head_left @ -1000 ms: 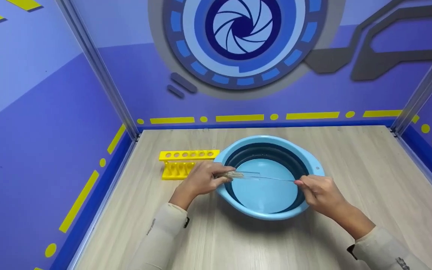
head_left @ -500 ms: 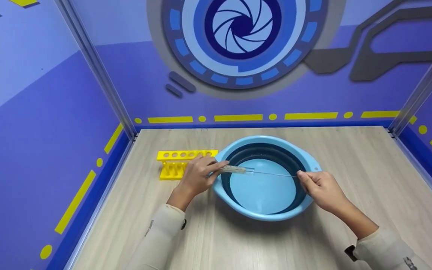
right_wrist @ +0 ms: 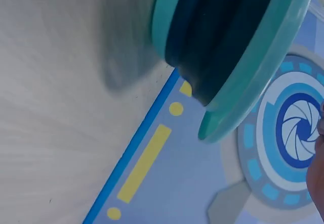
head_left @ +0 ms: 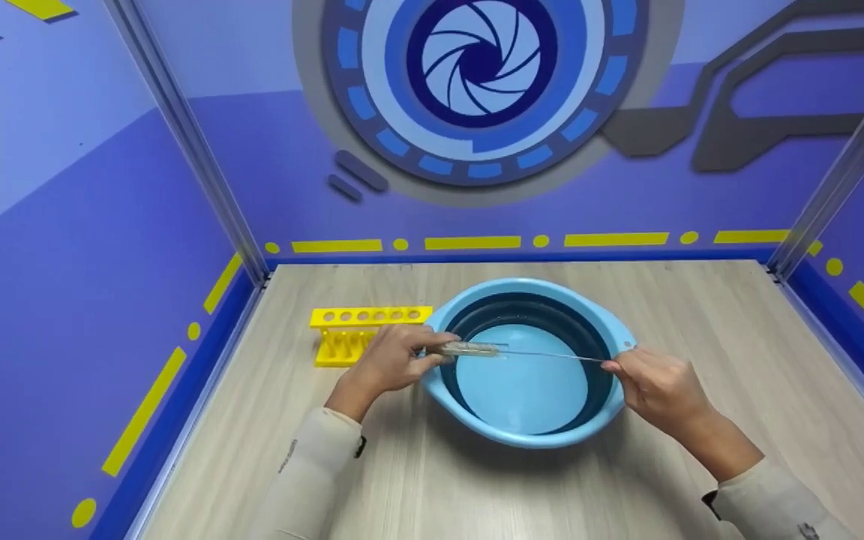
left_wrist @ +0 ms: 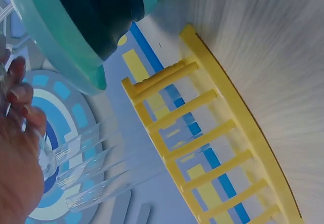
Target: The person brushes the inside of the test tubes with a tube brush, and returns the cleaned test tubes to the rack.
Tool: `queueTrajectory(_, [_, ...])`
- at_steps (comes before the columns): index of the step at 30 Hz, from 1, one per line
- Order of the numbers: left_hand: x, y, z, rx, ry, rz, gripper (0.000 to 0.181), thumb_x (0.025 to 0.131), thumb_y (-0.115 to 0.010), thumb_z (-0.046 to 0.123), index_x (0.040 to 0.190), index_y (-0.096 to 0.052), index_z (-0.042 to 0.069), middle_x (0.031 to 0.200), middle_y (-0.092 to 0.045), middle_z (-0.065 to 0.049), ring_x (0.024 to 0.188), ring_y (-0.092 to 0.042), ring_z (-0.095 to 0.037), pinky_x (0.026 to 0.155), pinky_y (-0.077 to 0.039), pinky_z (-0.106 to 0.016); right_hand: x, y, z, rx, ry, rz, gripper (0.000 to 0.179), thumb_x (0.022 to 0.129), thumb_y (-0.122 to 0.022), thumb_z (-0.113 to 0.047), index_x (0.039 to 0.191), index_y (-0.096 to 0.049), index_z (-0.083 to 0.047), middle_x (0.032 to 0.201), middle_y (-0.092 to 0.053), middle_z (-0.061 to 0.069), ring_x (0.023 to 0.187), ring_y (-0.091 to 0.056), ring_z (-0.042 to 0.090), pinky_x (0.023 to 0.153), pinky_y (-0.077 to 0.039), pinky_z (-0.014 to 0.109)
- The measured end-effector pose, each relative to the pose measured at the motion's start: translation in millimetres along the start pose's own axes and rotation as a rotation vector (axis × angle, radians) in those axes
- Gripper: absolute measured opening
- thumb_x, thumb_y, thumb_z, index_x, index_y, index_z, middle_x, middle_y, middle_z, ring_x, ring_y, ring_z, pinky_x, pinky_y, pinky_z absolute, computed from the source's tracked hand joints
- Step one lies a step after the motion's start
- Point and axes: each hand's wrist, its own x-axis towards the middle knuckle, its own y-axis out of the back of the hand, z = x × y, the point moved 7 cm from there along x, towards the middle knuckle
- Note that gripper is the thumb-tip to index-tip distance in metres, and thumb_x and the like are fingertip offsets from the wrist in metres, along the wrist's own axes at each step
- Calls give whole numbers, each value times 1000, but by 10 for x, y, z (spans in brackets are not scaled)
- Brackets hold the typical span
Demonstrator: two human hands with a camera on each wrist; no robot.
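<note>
Indoors, purple walls (head_left: 64, 300) border a pale tabletop (head_left: 462, 495); left fingers (head_left: 426, 365) grip a tube (head_left: 473, 349), right fingers (head_left: 631, 366) a rod (head_left: 556, 356).

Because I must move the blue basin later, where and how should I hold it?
Probably grip the blue basin by its left handle and right handle, coming from both sides: each flares outward from the rim, beyond the dark wall, with space underneath.

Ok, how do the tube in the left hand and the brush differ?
The tube is clear, while the brush has pale bristles on a thin wire. The left hand holds the tube; the right hand grips the brush's wire. Both are held over the basin.
</note>
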Motion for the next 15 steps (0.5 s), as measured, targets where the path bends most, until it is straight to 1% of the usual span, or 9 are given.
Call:
queueTrajectory(3, [-9,1,-17,-45,38,-41,32,100,-76,34,132,-77,31,103,-81,14,71,-49,-5,64,-41,-19,20,40,-29,-46,50,48,54,113,-51,-39,70,-56,-8,56,-38,-1,49,-34,8,43,-32,15])
queueTrajectory(6, [-29,9,-30,-63,83,-65,32,100,-76,35,132,-77,33,101,-80,15,72,-49,-5,65,-41,-19,20,56,-69,-67,81,99,56,113,-52,-38,68,-55,-6,56,-36,0,49,-31,10,43,-28,16])
queueTrajectory(8, [-38,21,-32,-61,105,-66,32,100,-76,33,133,-77,33,97,-79,16,72,-49,-5,65,-41,-20,5,47,-79,-62,77,119,56,113,-52,-38,67,-55,-6,56,-35,0,50,-31,10,44,-26,16])
queueTrajectory(10, [-36,39,-24,-47,110,-54,32,101,-76,31,132,-77,34,94,-78,15,70,-48,-5,64,-39,-20,-18,24,-63,-36,51,119,56,113,-52,-37,67,-57,-6,56,-36,-1,52,-32,9,45,-28,15])
queueTrajectory(12, [-29,58,-15,-23,96,-26,31,100,-76,29,131,-78,34,90,-77,15,68,-46,-6,63,-37,-20,-45,-2,-21,1,5,106,54,113,-52,-37,68,-59,-6,57,-39,-1,53,-34,8,46,-30,14])
queueTrajectory(14, [-18,88,6,15,58,22,29,100,-77,27,128,-79,34,88,-77,13,66,-46,-9,63,-34,-21,-76,-29,31,54,-45,92,53,113,-52,-36,68,-59,-8,58,-39,-2,54,-35,6,48,-31,14])
queueTrajectory(15, [-15,104,19,36,34,51,28,99,-77,26,127,-80,34,88,-77,11,66,-48,-11,64,-35,-21,-91,-43,58,83,-70,81,53,113,-51,-36,67,-58,-9,58,-39,-2,55,-35,5,49,-32,14])
